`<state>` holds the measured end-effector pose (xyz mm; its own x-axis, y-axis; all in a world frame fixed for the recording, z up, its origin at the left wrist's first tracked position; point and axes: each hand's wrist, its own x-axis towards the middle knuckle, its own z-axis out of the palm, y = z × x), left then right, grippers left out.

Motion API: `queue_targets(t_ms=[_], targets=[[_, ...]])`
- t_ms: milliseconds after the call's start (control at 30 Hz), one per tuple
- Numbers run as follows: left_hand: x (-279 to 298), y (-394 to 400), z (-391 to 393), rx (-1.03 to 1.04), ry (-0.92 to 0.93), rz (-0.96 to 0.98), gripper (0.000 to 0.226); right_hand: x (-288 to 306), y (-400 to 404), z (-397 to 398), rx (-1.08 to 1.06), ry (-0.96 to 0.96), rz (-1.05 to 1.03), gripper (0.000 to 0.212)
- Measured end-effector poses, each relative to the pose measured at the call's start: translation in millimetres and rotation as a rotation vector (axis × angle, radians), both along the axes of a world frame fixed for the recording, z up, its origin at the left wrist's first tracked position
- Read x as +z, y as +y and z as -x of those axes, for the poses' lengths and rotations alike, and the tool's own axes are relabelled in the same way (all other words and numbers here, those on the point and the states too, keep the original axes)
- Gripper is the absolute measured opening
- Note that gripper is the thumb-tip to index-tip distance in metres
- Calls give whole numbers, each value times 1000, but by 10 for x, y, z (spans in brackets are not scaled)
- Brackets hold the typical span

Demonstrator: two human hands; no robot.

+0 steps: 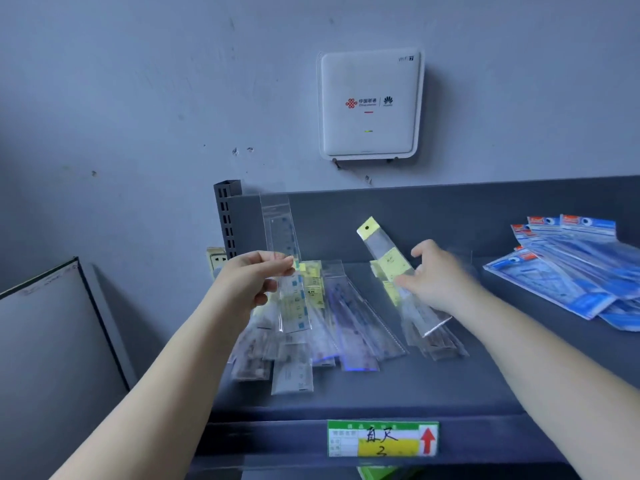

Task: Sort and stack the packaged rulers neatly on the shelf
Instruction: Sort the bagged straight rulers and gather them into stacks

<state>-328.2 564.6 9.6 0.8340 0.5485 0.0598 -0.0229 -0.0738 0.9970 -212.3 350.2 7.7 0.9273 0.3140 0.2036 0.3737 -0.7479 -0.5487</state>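
On the dark grey metal shelf [433,386], clear-sleeved rulers lie fanned in a loose heap [332,327] at the left, with blue-printed packets [571,271] well apart at the right. Above, a white square router [370,103] hangs on the wall. The left hand [249,282] pinches an upright clear-packaged ruler [284,244]; the right hand [436,275], blurred, grips a tilted ruler pack with a yellow header [389,261]. A green and yellow label [382,438] fronts the shelf edge.

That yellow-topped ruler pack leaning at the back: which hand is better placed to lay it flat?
The right hand. It already touches that pack, while the left hand holds another pack across the shelf.
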Motion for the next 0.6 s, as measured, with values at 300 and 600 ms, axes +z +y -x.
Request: queue_targets(t_ms=[300, 600], targets=[[171, -605, -334, -175, 8, -44, 19, -61, -184, -6, -32, -97, 377, 45], [237, -1050, -703, -280, 82, -46, 11, 7, -705, -361, 5, -74, -139, 18]])
